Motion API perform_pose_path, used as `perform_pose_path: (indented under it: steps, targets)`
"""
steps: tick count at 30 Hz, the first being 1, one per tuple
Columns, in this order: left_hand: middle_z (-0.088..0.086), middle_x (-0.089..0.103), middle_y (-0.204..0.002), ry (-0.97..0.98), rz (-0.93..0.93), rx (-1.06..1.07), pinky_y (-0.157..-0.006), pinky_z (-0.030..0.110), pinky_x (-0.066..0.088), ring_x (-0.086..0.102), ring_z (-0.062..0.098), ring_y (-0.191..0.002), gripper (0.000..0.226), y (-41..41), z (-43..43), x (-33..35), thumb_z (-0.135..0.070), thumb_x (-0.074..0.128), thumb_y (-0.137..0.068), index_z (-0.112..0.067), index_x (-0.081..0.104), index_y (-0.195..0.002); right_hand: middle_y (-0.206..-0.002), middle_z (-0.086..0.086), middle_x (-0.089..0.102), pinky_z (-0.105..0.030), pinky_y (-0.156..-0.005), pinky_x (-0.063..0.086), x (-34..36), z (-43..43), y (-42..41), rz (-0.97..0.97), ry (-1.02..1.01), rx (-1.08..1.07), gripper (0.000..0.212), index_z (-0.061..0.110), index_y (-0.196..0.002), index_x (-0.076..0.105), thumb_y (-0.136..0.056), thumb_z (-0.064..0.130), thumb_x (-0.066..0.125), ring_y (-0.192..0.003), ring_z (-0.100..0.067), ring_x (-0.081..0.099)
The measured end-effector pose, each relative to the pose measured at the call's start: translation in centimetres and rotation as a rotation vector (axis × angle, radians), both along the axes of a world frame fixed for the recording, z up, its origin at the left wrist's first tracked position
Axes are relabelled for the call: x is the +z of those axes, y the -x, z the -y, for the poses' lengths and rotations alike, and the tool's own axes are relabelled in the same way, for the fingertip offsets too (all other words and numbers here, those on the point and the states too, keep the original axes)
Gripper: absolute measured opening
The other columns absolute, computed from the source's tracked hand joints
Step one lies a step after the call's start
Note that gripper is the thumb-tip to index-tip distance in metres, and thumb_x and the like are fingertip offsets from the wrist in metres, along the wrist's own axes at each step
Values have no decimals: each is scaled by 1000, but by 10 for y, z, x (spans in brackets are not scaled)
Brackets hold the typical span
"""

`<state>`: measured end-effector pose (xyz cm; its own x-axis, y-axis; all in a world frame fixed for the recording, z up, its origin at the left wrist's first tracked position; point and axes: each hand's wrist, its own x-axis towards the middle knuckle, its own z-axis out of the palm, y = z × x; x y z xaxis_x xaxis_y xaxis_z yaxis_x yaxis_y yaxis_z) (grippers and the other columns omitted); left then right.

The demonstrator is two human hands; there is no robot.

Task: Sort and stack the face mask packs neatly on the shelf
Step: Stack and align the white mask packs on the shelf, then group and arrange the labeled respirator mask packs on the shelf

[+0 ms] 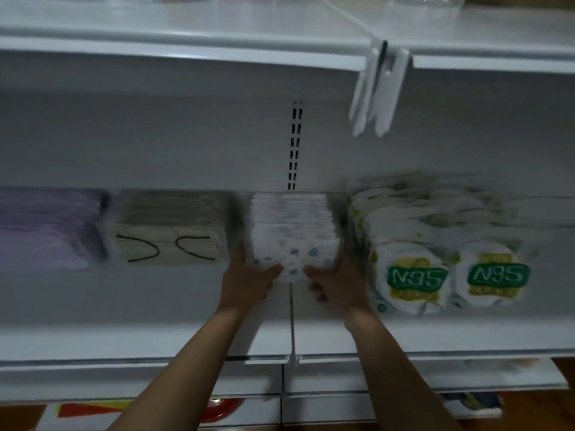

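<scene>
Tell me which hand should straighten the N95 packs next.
Right, most likely. The right hand holds the right side of the white patterned stack, directly beside the N95 packs. The left hand holds the far side and would have to cross over.

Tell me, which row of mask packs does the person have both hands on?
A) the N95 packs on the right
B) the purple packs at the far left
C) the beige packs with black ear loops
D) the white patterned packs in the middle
D: the left hand and the right hand grip the white patterned packs from either side, thumbs on the front pack.
</scene>
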<state>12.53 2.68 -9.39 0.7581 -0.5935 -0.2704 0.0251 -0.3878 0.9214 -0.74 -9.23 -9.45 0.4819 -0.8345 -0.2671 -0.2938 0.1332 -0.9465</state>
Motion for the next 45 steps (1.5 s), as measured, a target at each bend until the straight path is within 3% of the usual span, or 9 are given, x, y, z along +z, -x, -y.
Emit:
perform_pose_path:
  steps: [6,13,18,20,22,31,37,41,45]
  targets:
    - [6,73,-85,7,32,49,-60,41,60,71,27,-73,41,1,1,2,-40,75,-77,-24,61,-112,-86,-2,71,-29,-49,53,-9,3,-6,55,-5,22,38,20,-118,56,-84,21,73,-62,-12,68]
    - [3,74,-78,24,59,60,-69,51,60,72,27,-70,44,0,3,-2,-37,76,-81,-20,58,-117,-87,-2,71,-27,-48,52,-10,4,-11,61,-69,9,46,16,-125,54,-83,21,74,-59,-9,67]
    - [5,64,-129,13,80,86,-90,49,55,67,30,-108,93,7,-9,-18,-65,73,-64,-27,41,-143,-96,-12,70,-25,-48,48,-11,-6,-4,72,-124,-112,83,16,-147,32,-79,20,77,-59,-15,61]
    - [6,51,-145,50,90,117,-101,46,49,57,30,-122,86,17,-16,-10,-48,75,-78,-22,36,-149,-121,-14,63,-25,-51,49,-10,-17,3,89,-89,-157,97,23,-150,28,-70,35,81,-69,-19,65]
    - [5,52,-141,132,73,149,-99,42,49,61,30,-115,77,25,-22,-8,-27,75,-85,-15,34,-150,-136,-7,55,-27,-54,52,-5,-27,12,89,-37,-177,102,27,-149,30,-61,47,77,-78,-23,69]
    - [0,59,-91,302,97,70,-68,31,46,60,17,-74,31,71,-38,-3,-13,75,-83,-19,54,-105,-104,17,66,-48,-71,54,11,-46,61,33,115,-309,71,27,-127,53,-64,43,80,-79,-26,70]
    - [-14,53,-109,193,141,-324,-73,16,47,59,8,-89,68,128,3,9,-34,80,-77,-21,46,-135,-77,17,65,-48,-80,57,39,-27,117,11,232,-387,44,23,-116,55,-78,21,78,-73,-10,67]
    - [-21,51,-114,294,189,-402,-82,3,41,52,-12,-102,73,152,44,25,-35,86,-71,-34,43,-130,-102,20,61,-43,-88,55,52,9,150,57,320,-421,50,26,-121,52,-80,17,78,-88,-2,64]
    - [-8,52,-126,252,303,-297,-104,31,44,49,9,-119,100,172,85,6,-65,81,-50,-21,41,-131,-116,6,55,-25,-87,47,53,62,191,102,449,-540,72,19,-135,45,-73,20,83,-98,-7,60]
